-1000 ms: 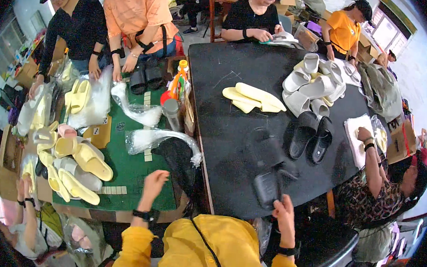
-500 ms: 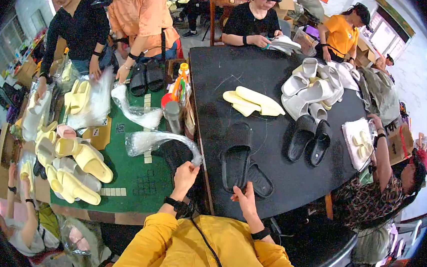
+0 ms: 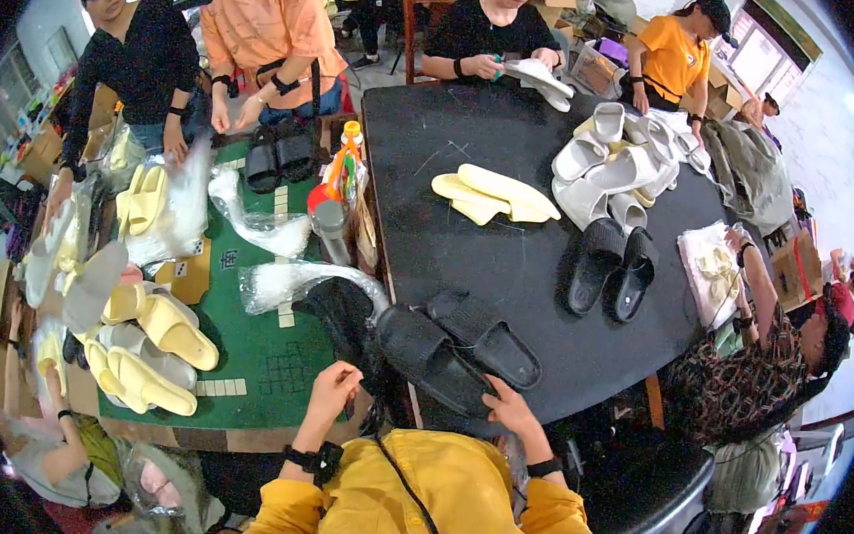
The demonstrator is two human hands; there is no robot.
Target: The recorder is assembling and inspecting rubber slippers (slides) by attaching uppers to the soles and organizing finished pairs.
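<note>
My right hand (image 3: 509,408) pinches the heel end of a black slide slipper (image 3: 430,360), which lies slanted near the table's edge, its toe to the left. Another black slipper (image 3: 487,338) rests just beyond it, partly overlapped. My left hand (image 3: 335,390) is raised at the gap between the two tables, fingers curled together; whatever it may hold is too small to make out. A bundle of clear plastic bags (image 3: 310,286) lies just past it, its narrow end reaching toward the black slipper.
Farther off on the black table (image 3: 438,127) are pale yellow slippers (image 3: 493,194), a black pair (image 3: 607,269) and a grey slipper heap (image 3: 621,162). The green table (image 3: 250,353) bears yellow and grey slippers (image 3: 155,346) and a grey flask (image 3: 330,227). Several co-workers surround both tables.
My left hand has left the plastic bundle's end and drawn back left. The black slipper in my right hand has swung from upright to slanting left; the other slipper now lies beyond it.
</note>
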